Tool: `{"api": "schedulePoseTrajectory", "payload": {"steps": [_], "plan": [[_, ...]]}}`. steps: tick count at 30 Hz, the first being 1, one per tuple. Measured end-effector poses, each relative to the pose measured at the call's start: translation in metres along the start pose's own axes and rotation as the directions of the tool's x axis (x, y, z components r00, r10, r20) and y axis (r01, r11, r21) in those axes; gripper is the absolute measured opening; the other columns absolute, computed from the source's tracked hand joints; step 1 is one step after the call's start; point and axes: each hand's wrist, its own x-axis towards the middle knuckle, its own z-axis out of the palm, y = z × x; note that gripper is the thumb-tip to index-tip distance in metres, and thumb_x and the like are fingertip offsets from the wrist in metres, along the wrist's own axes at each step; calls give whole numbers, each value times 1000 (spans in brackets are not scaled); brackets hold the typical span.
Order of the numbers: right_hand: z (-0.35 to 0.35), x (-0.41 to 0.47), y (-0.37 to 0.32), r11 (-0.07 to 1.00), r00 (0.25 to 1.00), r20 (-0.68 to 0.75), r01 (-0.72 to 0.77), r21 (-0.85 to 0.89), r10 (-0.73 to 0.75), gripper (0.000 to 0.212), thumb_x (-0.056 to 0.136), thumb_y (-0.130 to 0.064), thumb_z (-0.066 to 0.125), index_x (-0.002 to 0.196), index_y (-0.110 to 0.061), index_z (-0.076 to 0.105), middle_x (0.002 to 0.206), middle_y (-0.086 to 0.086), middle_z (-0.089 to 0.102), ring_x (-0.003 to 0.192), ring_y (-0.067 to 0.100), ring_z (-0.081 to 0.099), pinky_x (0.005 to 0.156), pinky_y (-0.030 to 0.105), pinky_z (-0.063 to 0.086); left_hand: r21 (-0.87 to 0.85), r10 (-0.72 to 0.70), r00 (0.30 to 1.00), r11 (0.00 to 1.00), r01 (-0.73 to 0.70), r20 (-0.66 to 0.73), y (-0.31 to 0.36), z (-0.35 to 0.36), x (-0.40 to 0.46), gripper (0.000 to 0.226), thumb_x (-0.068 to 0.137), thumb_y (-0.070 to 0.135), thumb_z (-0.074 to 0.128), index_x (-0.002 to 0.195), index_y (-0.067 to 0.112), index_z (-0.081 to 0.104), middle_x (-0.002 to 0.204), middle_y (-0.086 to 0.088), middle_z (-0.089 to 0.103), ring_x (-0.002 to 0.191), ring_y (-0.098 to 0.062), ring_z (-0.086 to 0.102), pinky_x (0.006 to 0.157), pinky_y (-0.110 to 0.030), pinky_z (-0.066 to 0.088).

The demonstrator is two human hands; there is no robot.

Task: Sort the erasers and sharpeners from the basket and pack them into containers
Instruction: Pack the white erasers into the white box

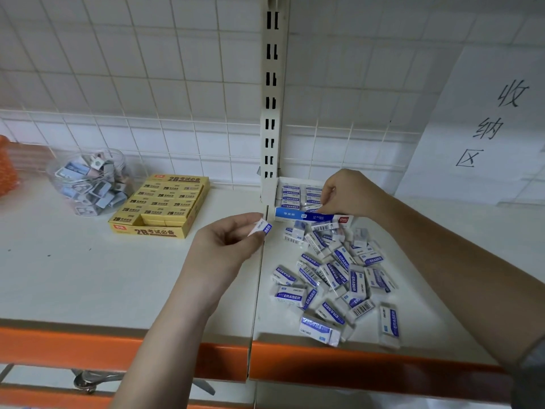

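Note:
My left hand pinches one blue-and-white eraser just left of the shelf seam. My right hand reaches into the blue-and-white eraser box at the back, its fingertips on an eraser in the packed rows. A loose pile of blue-and-white erasers lies on the right shelf in front of the box. A yellow box of 2B erasers sits on the left shelf. Behind it stands a clear jar of sharpeners.
A white slotted upright post divides the wire-grid back wall. An orange object sits at the far left. A paper sign with characters hangs on the right. The shelf's front edge is orange.

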Motion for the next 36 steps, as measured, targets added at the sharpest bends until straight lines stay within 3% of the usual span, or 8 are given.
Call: {"api": "schedulePoseTrajectory", "payload": {"steps": [10, 16, 20, 24, 27, 29, 32, 36], "plan": [[4, 5, -4, 990, 997, 61, 47, -134, -39, 9, 80, -7, 70, 75, -13, 66, 93, 3, 69, 66, 7, 52, 54, 17, 36, -19, -5, 1000, 1000, 5, -2, -2, 2, 2, 20, 82, 7, 66, 93, 23, 70, 82, 4, 74, 77, -3, 66, 64, -13, 52], [7, 2, -1, 996, 999, 5, 39, -78, -39, 4, 81, -6, 69, 82, -9, 72, 85, 0, 66, 60, 3, 49, 69, 26, 45, 30, 39, 999, 999, -40, 24, 0, 1, 4, 23, 81, 2, 66, 88, 24, 71, 81, 6, 74, 73, 0, 66, 71, -13, 53], [9, -2, 1, 998, 999, -50, 13, -58, -16, 12, 79, -9, 72, 72, -17, 66, 78, -8, 57, 76, 13, 56, 86, 33, 42, 65, 39, 999, 997, -40, 15, 2, -1, 12, 22, 80, 1, 68, 92, 19, 72, 79, 4, 74, 69, -1, 64, 72, -13, 52], [10, -4, 2, 1000, 999, -49, 19, 3, -19, 4, 81, -10, 71, 81, -13, 74, 75, -7, 59, 56, 5, 49, 68, 23, 37, 39, 7, 1000, 999, -7, -3, 6, -2, 32, 20, 79, 3, 70, 85, 21, 73, 79, 1, 74, 78, -8, 66, 87, -23, 53], [7, -3, 1, 999, 999, -3, 37, -10, -37, 8, 82, -12, 70, 88, -11, 76, 83, 1, 70, 65, 11, 57, 61, 20, 38, 61, -35, 999, 998, 34, 26, 12, -1, 51, 20, 78, 4, 71, 97, 10, 72, 87, -3, 74, 87, -15, 67, 90, -26, 51], [4, -4, 2, 999, 999, 25, 48, -15, -48, 12, 83, -12, 69, 94, -10, 75, 92, 5, 72, 77, 15, 63, 65, 19, 42, 135, -33, 997, 991, 24, 64, 16, 2, 61, 27, 76, 3, 73, 103, 7, 70, 85, 0, 73, 79, -8, 67, 82, -19, 53], [1, -12, 7, 997, 998, -33, 56, 60, -54, 15, 83, -11, 69, 97, -8, 74, 95, 5, 73, 81, 13, 64, 68, 16, 45, 265, -4, 994, 964, -26, 111, 22, 12, 72, 30, 76, 3, 73, 105, 11, 69, 71, 8, 66, 57, 3, 59, 54, -6, 44], [-4, -39, 12, 968, 963, -268, 71, 239, -5, 11, 84, -12, 67, 93, -11, 74, 78, -7, 68, 66, -4, 58, 60, -2, 40, 445, 92, 983, 882, -154, 159, 22, 28, 93, 20, 78, 11, 74, 98, 13, 69, 76, 2, 68, 64, -3, 59, 52, -9, 44]]}}
